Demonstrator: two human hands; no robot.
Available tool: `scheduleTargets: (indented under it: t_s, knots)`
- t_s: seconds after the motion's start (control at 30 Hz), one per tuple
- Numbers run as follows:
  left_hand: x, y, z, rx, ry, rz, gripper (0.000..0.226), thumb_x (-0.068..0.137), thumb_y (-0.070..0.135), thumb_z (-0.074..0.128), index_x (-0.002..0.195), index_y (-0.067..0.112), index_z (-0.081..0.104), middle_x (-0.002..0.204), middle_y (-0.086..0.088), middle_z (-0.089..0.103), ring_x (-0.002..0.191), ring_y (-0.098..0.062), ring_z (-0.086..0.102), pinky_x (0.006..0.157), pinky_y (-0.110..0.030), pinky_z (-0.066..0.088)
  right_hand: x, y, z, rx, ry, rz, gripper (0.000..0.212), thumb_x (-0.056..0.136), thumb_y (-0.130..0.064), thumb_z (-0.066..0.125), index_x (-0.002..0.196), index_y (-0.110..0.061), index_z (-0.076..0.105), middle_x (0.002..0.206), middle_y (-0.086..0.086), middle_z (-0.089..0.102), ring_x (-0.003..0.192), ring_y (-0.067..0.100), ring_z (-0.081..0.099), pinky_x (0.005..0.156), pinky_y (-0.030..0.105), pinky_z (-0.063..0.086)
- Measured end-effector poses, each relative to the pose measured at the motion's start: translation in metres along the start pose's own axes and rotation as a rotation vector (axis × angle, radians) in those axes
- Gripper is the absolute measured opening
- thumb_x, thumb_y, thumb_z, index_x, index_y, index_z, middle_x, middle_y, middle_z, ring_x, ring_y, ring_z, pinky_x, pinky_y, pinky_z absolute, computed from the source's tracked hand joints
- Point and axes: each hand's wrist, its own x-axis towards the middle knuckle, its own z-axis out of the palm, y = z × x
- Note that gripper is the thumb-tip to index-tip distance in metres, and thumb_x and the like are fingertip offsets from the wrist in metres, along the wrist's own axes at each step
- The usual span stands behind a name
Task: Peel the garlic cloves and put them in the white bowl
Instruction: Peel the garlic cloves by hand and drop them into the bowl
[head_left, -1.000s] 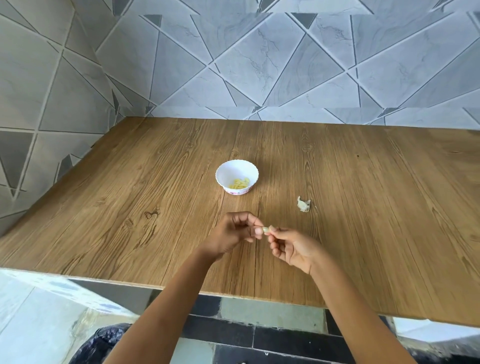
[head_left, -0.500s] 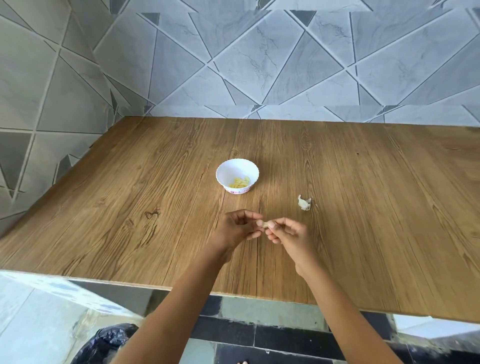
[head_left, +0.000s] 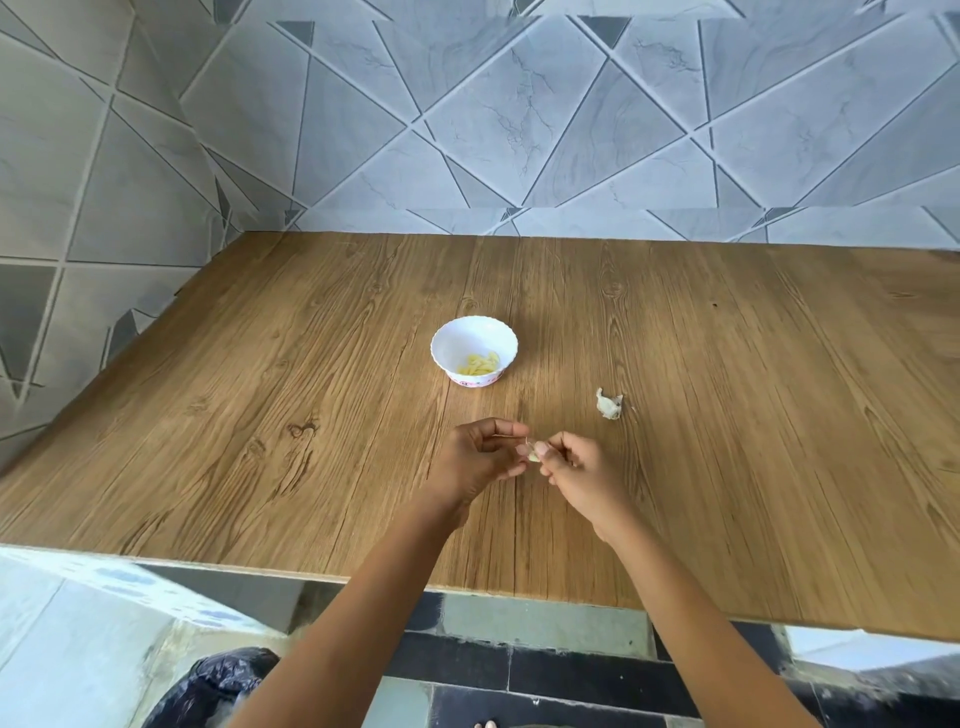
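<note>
While both hands worked just above the bench (head_left: 260, 415), the one garlic clove (head_left: 533, 453) sat between them. The left hand (head_left: 480, 457) and right hand (head_left: 582, 475) each closed a fingertip grip on it, so peeling looked to be the step in hand. Next would call for stripping any remaining skin and carrying the clove forward to the one white bowl (head_left: 457, 345), which held a few peeled cloves (head_left: 480, 364), too huddled to count. One papery garlic remnant (head_left: 609, 404) lay on the bench near the bowl, to its right.

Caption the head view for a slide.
Left hand and right hand pinch a garlic clove over the table; peeled cloves lie in the white bowl.
</note>
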Motion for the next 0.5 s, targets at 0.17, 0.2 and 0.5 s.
scheduleTargets:
  t_s: [0.17, 0.2, 0.5]
  knots:
    - [-0.002, -0.003, 0.006, 0.028, -0.005, 0.016, 0.027, 0.081, -0.005, 0.068, 0.108, -0.001, 0.064, 0.089, -0.013, 0.064, 0.078, -0.012, 0.064, 0.070, -0.018, 0.052, 0.001, 0.003, 0.008, 0.054, 0.027, -0.002, 0.023, 0.097, -0.024, 0.049, 0.092, -0.004, 0.061, 0.078, 0.006, 0.061, 0.074, 0.018, 0.053, 0.071, 0.036, 0.046]
    - [-0.002, -0.003, 0.005, 0.027, -0.006, 0.007, 0.029, 0.080, -0.006, 0.067, 0.109, -0.001, 0.063, 0.090, -0.013, 0.064, 0.078, -0.012, 0.065, 0.071, -0.019, 0.053, 0.001, 0.003, 0.008, 0.071, 0.037, 0.009, 0.023, 0.097, -0.023, 0.048, 0.093, -0.004, 0.060, 0.078, 0.002, 0.059, 0.074, 0.016, 0.053, 0.070, 0.033, 0.045]
    - [-0.003, -0.001, -0.004, 0.143, 0.063, -0.022, 0.026, 0.077, -0.005, 0.072, 0.102, -0.001, 0.063, 0.088, -0.008, 0.059, 0.078, -0.014, 0.062, 0.068, -0.020, 0.056, 0.004, 0.017, 0.001, -0.116, 0.171, -0.190, 0.011, 0.077, -0.019, 0.077, 0.071, -0.011, 0.070, 0.070, -0.002, 0.069, 0.064, 0.010, 0.061, 0.058, 0.024, 0.046]
